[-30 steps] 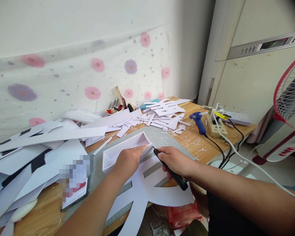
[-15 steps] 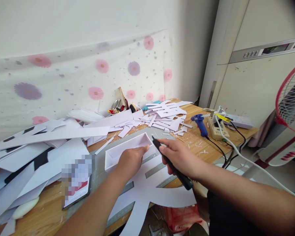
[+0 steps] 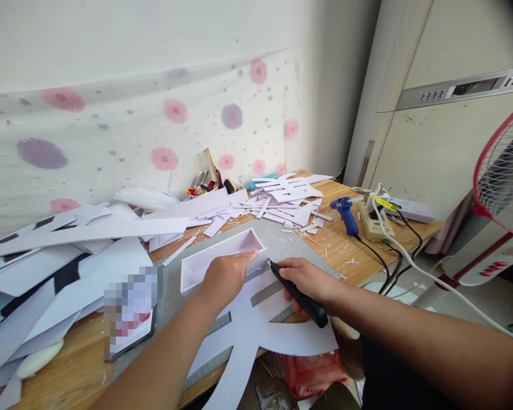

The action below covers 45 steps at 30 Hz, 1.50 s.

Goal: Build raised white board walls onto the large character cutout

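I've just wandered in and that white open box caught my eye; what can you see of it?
The white open box is long, shallow and rectangular, with thin, flat walls that look like foam board. It lies over the grey mat, slanting, its hollow inside showing. The left hand rests on its near side, hiding part of it. The tip of a black-handled tool is close to its right end; whether they touch, I can't tell.

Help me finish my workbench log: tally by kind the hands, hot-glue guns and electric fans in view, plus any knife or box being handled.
Hands: 2 (left hand, right hand)
Blue hot-glue gun: 1
Electric fan: 1
Black-handled craft knife: 1
White box: 1
Total: 6
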Tool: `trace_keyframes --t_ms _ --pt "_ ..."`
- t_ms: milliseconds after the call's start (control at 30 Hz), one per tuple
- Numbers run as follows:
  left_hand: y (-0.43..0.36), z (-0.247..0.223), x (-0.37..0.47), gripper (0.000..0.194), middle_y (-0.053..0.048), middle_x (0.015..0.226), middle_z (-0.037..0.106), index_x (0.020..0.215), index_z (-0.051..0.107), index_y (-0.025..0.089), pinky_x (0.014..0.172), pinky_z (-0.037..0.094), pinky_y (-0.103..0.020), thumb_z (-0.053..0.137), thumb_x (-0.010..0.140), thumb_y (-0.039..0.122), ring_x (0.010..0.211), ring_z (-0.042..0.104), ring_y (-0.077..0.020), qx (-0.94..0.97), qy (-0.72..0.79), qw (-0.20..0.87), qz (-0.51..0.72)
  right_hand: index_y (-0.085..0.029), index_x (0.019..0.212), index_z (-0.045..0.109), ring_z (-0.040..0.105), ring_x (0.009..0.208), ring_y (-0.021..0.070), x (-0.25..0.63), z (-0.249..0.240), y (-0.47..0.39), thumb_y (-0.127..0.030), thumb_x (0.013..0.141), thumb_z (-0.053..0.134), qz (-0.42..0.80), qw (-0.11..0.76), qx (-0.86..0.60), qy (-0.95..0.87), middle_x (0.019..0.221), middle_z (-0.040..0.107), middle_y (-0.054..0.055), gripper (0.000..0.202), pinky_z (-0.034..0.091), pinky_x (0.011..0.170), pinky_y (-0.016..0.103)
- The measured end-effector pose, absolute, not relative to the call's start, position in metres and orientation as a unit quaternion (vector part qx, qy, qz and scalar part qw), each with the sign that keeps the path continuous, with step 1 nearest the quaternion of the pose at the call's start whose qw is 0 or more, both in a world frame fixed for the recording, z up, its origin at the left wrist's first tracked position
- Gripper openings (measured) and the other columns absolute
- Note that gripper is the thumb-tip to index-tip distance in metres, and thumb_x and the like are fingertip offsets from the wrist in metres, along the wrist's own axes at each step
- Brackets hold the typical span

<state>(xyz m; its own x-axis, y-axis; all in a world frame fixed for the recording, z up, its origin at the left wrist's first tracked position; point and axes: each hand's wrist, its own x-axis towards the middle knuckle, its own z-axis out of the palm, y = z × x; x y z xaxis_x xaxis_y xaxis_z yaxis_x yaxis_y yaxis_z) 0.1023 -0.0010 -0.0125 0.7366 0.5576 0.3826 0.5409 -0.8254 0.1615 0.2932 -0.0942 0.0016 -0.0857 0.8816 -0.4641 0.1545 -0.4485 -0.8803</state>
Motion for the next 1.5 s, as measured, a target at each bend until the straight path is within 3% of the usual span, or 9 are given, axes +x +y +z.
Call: trace_keyframes --t_ms 733,1100,1500 --pt "0.0 -0.013 0.103 0.042 -0.006 0.114 0.068 0.119 0.062 0.017 0.087 0.056 -0.034 0.041 0.085 0.008 0.101 0.067 -0.0204 0.937 0.267 -0.015 0.224 -0.019 0.087 0.055 0.046 0.032 0.009 0.283 0.005 -0.098 -0.02 0.088 0.033 0.577 0.333 -0.613 -0.425 0.051 0.047 -0.004 0.022 0.036 0.028 0.018" --pt "-0.001 -0.011 0.104 0.044 -0.001 0.116 0.067 0.119 0.062 0.022 0.088 0.055 -0.035 0.041 0.083 0.008 0.103 0.066 -0.0215 0.932 0.302 0.006 0.201 -0.019 0.079 0.05 0.049 0.032 0.0097 0.284 0.016 -0.099 -0.021 0.086 0.035 0.571 0.361 -0.594 -0.437 0.051 0.049 -0.004 0.017 0.034 0.028 0.018" --pt "-0.004 -0.008 0.103 0.042 -0.003 0.118 0.067 0.122 0.06 0.021 0.087 0.052 -0.034 0.04 0.086 0.012 0.103 0.065 -0.0222 0.93 0.317 0.019 0.185 -0.018 0.084 0.053 0.049 0.032 0.0088 0.284 0.031 -0.108 -0.021 0.086 0.036 0.575 0.36 -0.591 -0.436 0.052 0.049 -0.005 0.018 0.034 0.028 0.017"
